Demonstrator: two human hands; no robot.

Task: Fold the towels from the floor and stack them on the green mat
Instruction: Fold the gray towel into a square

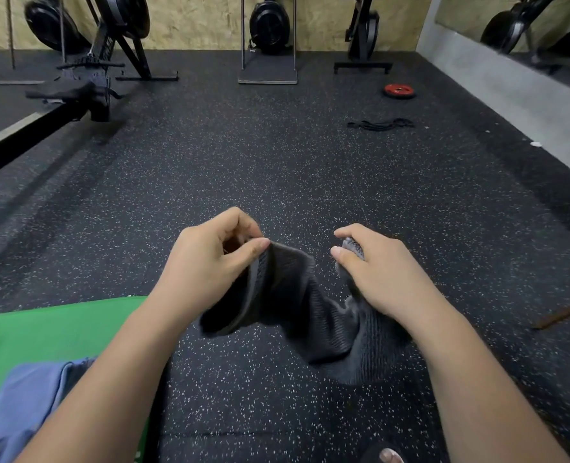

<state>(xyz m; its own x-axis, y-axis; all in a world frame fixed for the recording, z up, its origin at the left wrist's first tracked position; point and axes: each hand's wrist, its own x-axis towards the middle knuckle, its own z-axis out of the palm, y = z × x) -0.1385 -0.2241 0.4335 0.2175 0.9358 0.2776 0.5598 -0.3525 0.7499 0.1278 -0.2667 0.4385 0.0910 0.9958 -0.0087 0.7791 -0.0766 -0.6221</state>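
Dim, even indoor light with soft shadows; wide-angle bending at the edges, motion blur across the far equipment.

**Gym room with a dark rubber floor**

The black floor (277,162), flecked with white, runs back to a wall (193,21) of tan chipboard. A rower (86,78) stands at the left, its rail slanting toward the near left. At the middle of the wall stands a fan machine (268,28) on a grey platform, with a bike (363,31) to its right. A red plate (399,90) lies flat near the bike, and a black band (380,124) lies nearer. On the right, a mirror (527,25) hangs above a grey wall base (494,78).
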